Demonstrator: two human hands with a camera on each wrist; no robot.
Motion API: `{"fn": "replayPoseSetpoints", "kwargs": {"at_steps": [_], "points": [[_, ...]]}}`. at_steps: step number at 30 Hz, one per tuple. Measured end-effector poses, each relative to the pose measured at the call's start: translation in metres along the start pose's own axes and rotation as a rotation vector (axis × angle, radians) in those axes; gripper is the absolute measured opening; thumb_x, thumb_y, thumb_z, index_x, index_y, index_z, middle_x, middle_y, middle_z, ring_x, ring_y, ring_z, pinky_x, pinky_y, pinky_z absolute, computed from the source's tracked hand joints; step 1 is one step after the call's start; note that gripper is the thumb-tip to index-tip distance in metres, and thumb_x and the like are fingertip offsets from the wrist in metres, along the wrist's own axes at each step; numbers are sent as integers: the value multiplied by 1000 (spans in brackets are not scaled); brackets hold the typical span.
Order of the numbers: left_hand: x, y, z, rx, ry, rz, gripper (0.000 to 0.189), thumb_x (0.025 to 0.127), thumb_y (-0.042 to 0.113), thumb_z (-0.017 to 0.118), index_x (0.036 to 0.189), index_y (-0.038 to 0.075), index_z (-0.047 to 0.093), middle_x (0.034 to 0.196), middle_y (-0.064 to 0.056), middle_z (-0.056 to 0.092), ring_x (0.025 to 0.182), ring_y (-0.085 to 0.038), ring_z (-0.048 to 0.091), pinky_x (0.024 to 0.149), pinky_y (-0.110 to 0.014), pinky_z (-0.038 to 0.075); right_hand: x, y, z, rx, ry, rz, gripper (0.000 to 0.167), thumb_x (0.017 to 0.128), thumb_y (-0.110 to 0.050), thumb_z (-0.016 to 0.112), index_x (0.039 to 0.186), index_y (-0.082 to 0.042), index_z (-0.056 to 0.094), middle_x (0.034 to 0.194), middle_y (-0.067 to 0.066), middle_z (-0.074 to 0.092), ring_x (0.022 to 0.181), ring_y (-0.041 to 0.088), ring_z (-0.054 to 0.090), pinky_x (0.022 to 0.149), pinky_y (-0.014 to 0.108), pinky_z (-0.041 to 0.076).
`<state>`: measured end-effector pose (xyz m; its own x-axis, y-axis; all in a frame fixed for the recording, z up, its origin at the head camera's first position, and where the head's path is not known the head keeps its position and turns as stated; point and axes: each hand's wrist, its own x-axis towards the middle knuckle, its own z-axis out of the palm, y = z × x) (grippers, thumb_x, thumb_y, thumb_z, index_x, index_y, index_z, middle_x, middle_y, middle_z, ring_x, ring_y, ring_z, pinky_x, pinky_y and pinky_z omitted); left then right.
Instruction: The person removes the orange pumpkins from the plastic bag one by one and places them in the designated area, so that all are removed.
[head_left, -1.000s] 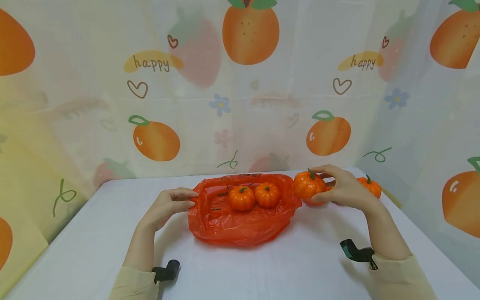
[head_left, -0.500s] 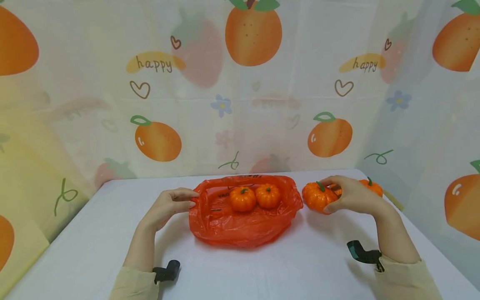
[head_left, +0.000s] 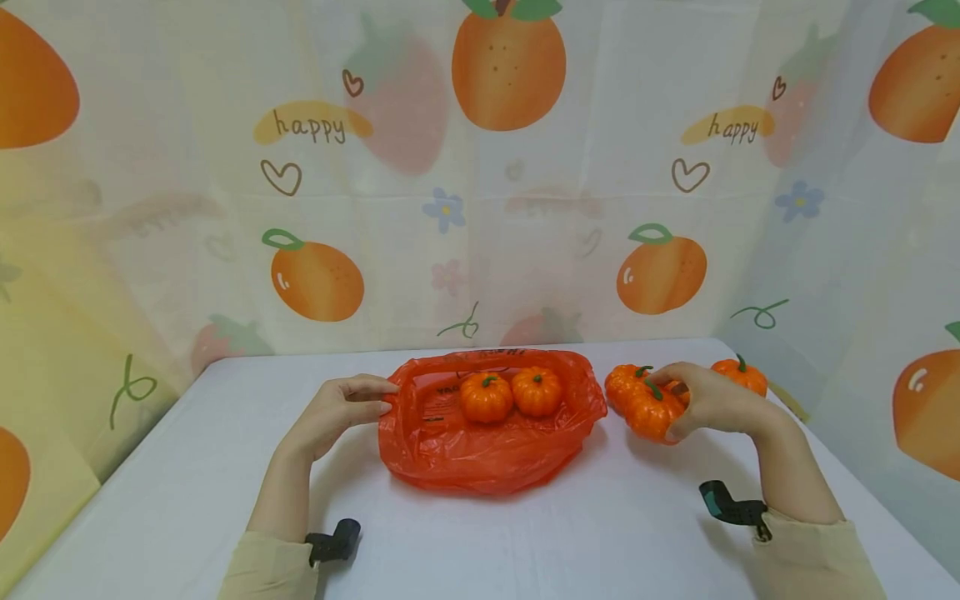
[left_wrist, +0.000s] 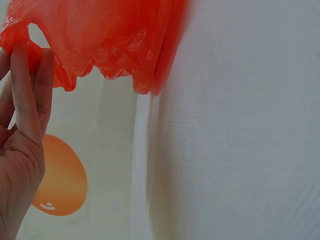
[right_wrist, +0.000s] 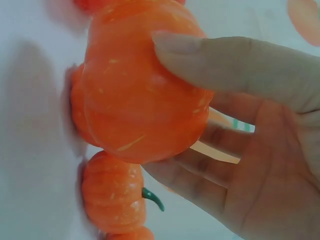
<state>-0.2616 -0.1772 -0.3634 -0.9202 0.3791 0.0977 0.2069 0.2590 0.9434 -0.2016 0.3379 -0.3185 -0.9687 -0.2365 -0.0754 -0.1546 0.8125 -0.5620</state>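
Note:
A red plastic bag lies spread open on the white table, with dark print inside. Two small orange pumpkins with green stems, a left one and a right one, sit in it. My left hand pinches the bag's left rim; the left wrist view shows its fingers at the red film. To the right of the bag, my right hand grips another pumpkin between thumb and fingers. Just behind that one is a partly hidden pumpkin.
Farther right on the table sits another pumpkin, near the back right corner. The right wrist view shows a stemmed pumpkin below the held one. A fruit-printed curtain hangs behind the table.
My right hand has moved right and toward me with its pumpkin, away from the bag's right rim. The pumpkin behind it now shows more. My left hand stays at the bag.

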Motion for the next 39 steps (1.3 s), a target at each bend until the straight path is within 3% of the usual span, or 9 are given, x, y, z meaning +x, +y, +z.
{"fn": "replayPoseSetpoints", "kwargs": {"at_steps": [16,25,32,39], "points": [[-1,0,0,9,7,-15,36,91,13,66,123,-3,65,115,6,68,101,-6,69,90,-24,57,4,11,5,-12,-73,-58,67,58,-8,86,121,-10,63,128,14,61,118,33,52,93,51,53],[1,-1,-1,14,5,-15,35,92,14,65,123,-3,65,116,5,67,101,-6,69,90,-24,57,3,12,7,11,-71,-20,59,63,-3,81,118,-13,64,128,11,61,121,36,51,96,54,52],[1,-1,0,4,1,-12,36,92,13,65,123,-3,65,115,7,67,100,-6,69,89,-23,57,2,13,5,58,-99,15,61,62,5,77,119,-9,61,130,15,57,119,38,52,91,51,56],[0,-1,-1,3,-2,-10,35,92,12,64,123,-4,65,114,7,67,98,-7,69,89,-23,57,0,19,5,95,-127,-7,59,65,7,73,120,-7,60,132,19,57,120,41,54,88,48,58]]}}
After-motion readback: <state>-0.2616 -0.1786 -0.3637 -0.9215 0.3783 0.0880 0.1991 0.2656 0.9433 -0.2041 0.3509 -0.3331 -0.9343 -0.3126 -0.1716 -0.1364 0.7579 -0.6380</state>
